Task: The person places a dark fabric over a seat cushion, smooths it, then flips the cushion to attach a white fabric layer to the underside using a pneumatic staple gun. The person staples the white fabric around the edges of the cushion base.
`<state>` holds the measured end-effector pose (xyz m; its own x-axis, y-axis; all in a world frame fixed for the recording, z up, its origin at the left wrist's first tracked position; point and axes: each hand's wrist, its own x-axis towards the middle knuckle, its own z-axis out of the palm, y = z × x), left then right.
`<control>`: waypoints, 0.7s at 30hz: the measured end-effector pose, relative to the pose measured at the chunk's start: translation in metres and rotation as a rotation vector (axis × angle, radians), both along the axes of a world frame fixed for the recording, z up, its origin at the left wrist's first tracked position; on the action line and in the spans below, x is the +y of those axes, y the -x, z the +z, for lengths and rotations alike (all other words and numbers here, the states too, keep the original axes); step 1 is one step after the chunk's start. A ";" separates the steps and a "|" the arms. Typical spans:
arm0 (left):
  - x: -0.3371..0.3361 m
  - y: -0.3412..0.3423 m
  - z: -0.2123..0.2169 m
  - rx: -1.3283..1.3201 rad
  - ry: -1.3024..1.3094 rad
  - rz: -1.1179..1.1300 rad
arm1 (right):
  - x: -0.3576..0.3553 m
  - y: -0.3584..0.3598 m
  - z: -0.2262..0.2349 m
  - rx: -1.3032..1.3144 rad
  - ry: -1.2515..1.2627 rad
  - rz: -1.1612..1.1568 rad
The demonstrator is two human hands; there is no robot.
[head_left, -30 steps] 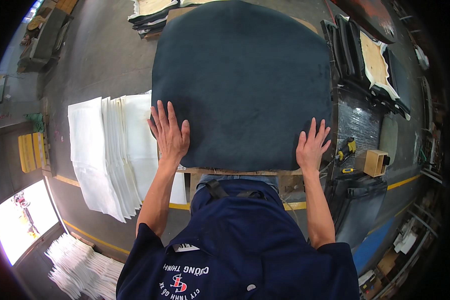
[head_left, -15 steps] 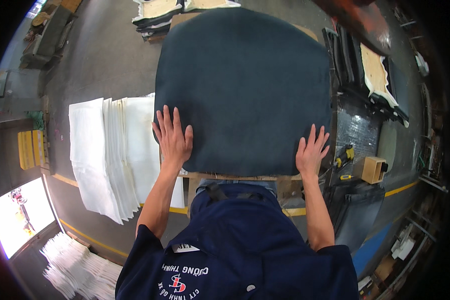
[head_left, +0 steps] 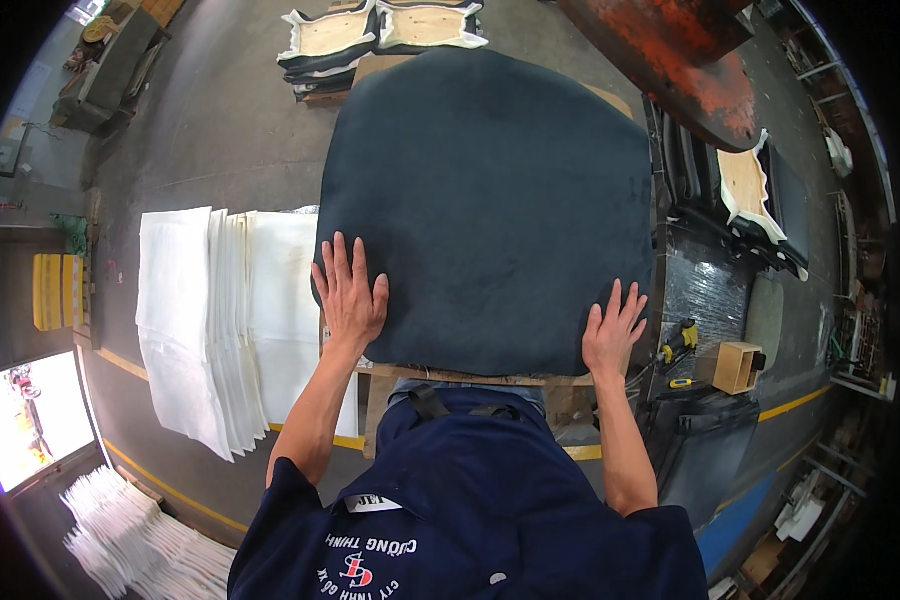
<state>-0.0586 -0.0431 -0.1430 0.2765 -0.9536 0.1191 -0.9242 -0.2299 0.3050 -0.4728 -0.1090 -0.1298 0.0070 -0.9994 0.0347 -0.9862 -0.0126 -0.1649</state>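
We have a dark upholstery sheet (head_left: 490, 210) lying broad and mostly smooth over the surface (head_left: 415, 374), hiding nearly all of it. Our left hand (head_left: 353, 305) rests flat on the sheet toward the surface's near left, our right hand (head_left: 612, 335) toward its near right; both have fingers slightly spread, and neither grip pinches anything. White sheets (head_left: 180, 320) lie left of the surface, a yellow-and-black hand tool (head_left: 680, 342) right of it. What sits beneath the dark sheet is hidden, so we can't vouch for its support. Uneven palm pressure could skew or ruck it, we judge; a pull toward us could drag its edge past the surface's near rim.
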 end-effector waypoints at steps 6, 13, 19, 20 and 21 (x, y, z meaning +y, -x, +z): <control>-0.001 0.000 0.004 0.004 -0.011 -0.003 | 0.001 0.001 0.002 -0.022 0.001 -0.003; 0.000 0.000 0.004 0.001 -0.002 -0.002 | 0.002 0.000 0.000 -0.028 0.001 0.001; -0.002 0.000 0.005 0.016 0.006 -0.005 | 0.002 -0.001 0.000 -0.029 -0.010 -0.009; -0.002 -0.001 0.005 0.022 0.009 -0.005 | 0.002 -0.002 0.001 -0.023 -0.018 -0.013; -0.001 -0.001 0.005 0.017 0.004 0.000 | 0.002 -0.002 0.003 -0.017 -0.026 -0.017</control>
